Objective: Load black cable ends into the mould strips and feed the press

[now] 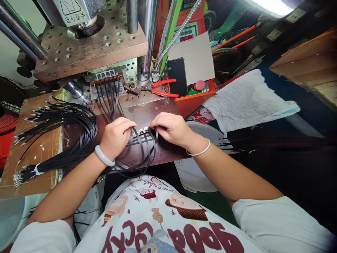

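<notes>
Low over the machine's front ledge, my left hand (118,135) pinches the left end of a small metal strip (140,131). My right hand (171,128) is closed at the strip's other end, thumb and fingertips together. Several flat black cables (143,151) are set along the strip and loop down toward my lap; their tips are partly hidden by my fingers. Behind my left hand, more black cables (107,95) run out of a metal fixture (105,79) under the press's upper plate (92,58).
A large bundle of black cables (88,126) lies on a brown board (18,186) at left. Red-handled pliers (164,94), a dark phone (177,75) and a red button (199,85) are behind my right hand. A cloth (250,98) and a white bucket (195,175) stand to the right.
</notes>
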`<state>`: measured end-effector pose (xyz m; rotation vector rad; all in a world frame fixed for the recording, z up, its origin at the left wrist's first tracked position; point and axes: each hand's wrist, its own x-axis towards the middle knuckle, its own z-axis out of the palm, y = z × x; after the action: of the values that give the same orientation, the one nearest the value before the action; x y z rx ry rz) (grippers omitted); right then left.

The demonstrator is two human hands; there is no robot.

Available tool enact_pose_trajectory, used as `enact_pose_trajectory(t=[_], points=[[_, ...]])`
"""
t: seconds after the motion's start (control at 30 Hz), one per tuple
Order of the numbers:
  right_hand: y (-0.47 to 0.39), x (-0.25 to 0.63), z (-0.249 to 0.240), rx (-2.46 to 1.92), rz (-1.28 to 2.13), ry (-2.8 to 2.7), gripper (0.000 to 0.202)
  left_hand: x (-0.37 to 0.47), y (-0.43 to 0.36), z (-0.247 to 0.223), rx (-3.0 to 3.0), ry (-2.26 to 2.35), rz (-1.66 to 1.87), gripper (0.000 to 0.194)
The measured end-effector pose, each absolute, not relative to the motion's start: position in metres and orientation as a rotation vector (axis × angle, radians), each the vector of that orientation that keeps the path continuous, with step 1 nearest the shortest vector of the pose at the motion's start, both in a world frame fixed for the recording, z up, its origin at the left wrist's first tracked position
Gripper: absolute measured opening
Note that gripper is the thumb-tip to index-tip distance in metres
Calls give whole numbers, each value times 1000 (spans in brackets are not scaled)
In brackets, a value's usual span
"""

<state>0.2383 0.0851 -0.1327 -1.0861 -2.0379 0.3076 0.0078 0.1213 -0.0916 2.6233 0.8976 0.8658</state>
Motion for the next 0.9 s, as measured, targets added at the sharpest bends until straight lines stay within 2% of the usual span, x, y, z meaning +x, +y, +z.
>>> enact_pose_trajectory(t=[0.2, 0.3, 0.5, 0.9], points=[[81, 234, -140, -1070, 320, -2052, 15, 6, 120, -102, 2464, 914, 878, 19], [77, 232, -143, -1133, 354, -2059, 23, 6, 118, -111, 2546, 933, 894, 22], [76, 232, -144, -1170, 375, -2056, 20, 7, 117, -113, 2588, 906, 1008, 28], [77, 235, -143, -1165, 374, -2040, 22, 6, 118, -114, 2627, 772, 1042, 25]])
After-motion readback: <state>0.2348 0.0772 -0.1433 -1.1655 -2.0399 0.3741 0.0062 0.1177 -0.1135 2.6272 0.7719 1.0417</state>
